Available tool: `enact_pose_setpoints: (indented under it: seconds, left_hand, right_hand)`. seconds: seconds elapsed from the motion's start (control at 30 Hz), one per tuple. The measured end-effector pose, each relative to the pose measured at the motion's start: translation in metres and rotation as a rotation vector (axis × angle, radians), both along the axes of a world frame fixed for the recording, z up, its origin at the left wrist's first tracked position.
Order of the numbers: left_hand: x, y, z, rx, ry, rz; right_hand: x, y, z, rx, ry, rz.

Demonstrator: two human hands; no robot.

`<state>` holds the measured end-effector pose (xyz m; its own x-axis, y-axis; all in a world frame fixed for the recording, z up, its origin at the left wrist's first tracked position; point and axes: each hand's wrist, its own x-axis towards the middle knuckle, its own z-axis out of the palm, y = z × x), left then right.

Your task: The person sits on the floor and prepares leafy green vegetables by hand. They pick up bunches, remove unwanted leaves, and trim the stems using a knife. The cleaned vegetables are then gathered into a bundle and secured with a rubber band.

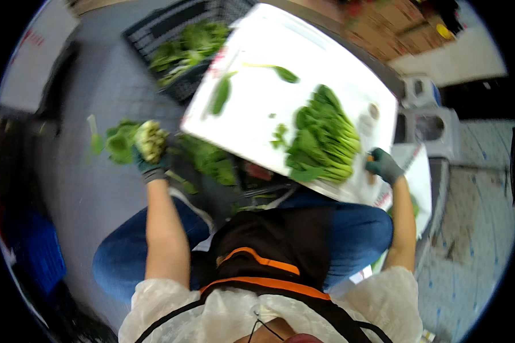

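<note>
My left hand [151, 165], in a dark green work glove, is closed around a bunch of leafy greens [151, 139] with its pale cut stem ends turned up, off to the left of a white foam board [249, 107]. In my right hand [385, 165], gloved alike, is a small tool with an orange-brown handle [370, 166], blurred, at the board's right edge; its kind cannot be told. On the board lies a row of leafy greens [322, 137], stems to the right. Two loose leaves [222, 95] and small leaf scraps [279, 135] lie left of it.
A dark plastic crate [171, 25] holding greens stands behind the board. More leaves [210, 160] lie in front of the board, by my legs. White plastic containers [444, 148] and a white bag [422, 180] are at the right, cardboard boxes [386, 25] at the back right.
</note>
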<state>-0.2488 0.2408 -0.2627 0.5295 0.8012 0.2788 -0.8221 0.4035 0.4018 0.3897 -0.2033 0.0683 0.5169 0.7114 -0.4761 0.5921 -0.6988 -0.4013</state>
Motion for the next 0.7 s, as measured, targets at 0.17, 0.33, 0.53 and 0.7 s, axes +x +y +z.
enact_pose_setpoints:
  seconds: [0.17,0.33,0.53,0.7]
  left_hand:
    - [0.024,-0.059,0.091,-0.379,-0.004,0.394]
    - [0.048,-0.092,0.193,-0.243,-0.023,0.329]
    - [0.073,-0.107,0.274,-0.109,0.392,0.361]
    - [0.118,-0.101,0.303,-0.035,0.348,0.105]
  right_hand:
    - [-0.077,0.044,0.052,0.446,0.331,-0.212]
    - [-0.288,0.136,0.111,0.513,0.304,0.282]
    - [-0.365,0.172,0.134,0.562,-0.093,0.687]
    - [-0.326,0.149,0.142,0.657,-0.316,0.782]
